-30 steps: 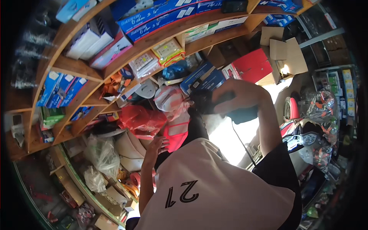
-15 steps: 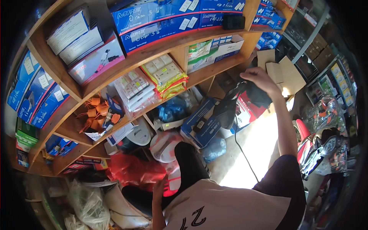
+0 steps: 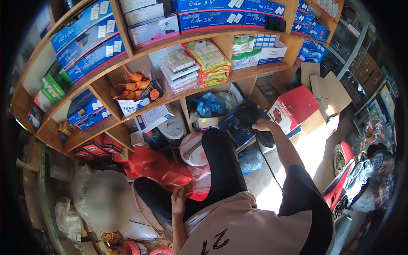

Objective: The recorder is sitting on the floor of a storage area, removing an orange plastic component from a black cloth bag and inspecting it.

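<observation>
My right hand (image 3: 263, 126) grips a black corded object (image 3: 246, 114) above a blue box (image 3: 230, 129), its cord hanging down to the right of my leg. My left hand (image 3: 180, 197) has curled fingers over my lap, beside a red plastic bag (image 3: 155, 168); what they hold, if anything, I cannot make out. A white-and-pink round item (image 3: 191, 151) lies beside my dark-trousered leg (image 3: 219, 157). A red-lidded box (image 3: 297, 104) stands to the right of the black object.
Wooden shelves (image 3: 161, 102) carry blue boxes (image 3: 89, 46), bagged items and orange pieces (image 3: 134, 80). An open carton (image 3: 323, 93) stands at back right. A red two-wheeler (image 3: 344, 170) is at my right. Plastic bags (image 3: 68, 216) and red rolls lie at lower left.
My right hand lifted the black object, then lowered it over the blue box. My left fingers have curled from a more spread pose. The view has shifted, showing more shelving.
</observation>
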A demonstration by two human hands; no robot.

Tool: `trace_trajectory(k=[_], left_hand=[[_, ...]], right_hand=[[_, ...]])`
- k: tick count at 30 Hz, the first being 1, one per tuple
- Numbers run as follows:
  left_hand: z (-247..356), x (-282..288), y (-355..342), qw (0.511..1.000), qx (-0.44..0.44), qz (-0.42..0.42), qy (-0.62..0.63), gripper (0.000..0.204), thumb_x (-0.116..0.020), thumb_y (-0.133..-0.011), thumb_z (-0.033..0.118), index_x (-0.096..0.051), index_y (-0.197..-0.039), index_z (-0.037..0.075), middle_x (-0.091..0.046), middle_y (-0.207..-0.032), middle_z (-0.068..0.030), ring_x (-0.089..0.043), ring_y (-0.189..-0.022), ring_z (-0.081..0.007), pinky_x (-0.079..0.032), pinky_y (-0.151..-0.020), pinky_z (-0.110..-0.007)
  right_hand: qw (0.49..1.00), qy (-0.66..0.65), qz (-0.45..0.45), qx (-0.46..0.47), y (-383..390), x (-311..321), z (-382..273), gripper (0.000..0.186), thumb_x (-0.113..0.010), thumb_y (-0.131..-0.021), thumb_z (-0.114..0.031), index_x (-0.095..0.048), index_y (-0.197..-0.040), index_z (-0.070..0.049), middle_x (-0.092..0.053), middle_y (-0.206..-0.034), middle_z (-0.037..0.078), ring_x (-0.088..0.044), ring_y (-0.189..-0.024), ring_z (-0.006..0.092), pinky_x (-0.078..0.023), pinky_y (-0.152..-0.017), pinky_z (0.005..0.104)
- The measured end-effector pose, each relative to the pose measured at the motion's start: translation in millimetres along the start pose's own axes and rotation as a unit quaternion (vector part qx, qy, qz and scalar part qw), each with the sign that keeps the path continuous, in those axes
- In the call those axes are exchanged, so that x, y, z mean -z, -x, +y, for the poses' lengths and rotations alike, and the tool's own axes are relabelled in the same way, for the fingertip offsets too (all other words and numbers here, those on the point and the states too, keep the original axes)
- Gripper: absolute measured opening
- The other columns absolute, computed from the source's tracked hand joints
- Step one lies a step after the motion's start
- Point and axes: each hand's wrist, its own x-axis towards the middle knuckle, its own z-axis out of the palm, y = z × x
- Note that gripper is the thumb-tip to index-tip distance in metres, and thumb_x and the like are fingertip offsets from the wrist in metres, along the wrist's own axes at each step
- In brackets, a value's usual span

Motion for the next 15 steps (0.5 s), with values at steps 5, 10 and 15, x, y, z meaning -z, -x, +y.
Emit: trace_trajectory(k=[5, 10, 15], left_hand=[[17, -11, 0, 0.998, 0.019, -0.05, -0.026, 0.032, -0.054, -0.104, 0.02, -0.058, -0.126, -0.003, -0.068, -0.112, -0.0133, -0.068, -0.103, -0.0232, -0.057, -0.09, -0.038], [79, 1, 33, 0.992, -0.1, -0.03, -0.063, 0.032, -0.055, -0.106, 0.026, -0.057, -0.123, -0.001, -0.066, -0.118, -0.0168, -0.069, -0.107, -0.0276, -0.057, -0.091, -0.04], [140, 25, 66, 0.984, -0.15, 0.074, -0.068, 0.028, -0.054, -0.106, 0.023, -0.062, -0.116, -0.001, -0.069, -0.111, -0.0163, -0.07, -0.102, -0.0246, -0.056, -0.087, -0.037]], right_hand=[[0.993, 0.104, -0.037, 0.028, -35, 15, 36, 0.053, -0.063, -0.088, -0.05, -0.073, -0.119, -0.008, -0.071, -0.121, 0.016, -0.066, -0.113, 0.0323, -0.05, -0.096, 0.0433], [0.961, 0.237, 0.124, 0.065, -74, 53, 9, 0.03, -0.07, -0.084, -0.029, -0.077, -0.09, 0.0, -0.074, -0.093, 0.023, -0.071, -0.096, 0.0329, -0.055, -0.087, 0.0409], [0.847, -0.166, 0.438, 0.251, -31, 81, -151, 0.032, -0.061, -0.098, -0.03, -0.07, -0.105, 0.0, -0.073, -0.097, 0.019, -0.071, -0.089, 0.0311, -0.052, -0.081, 0.0382]])
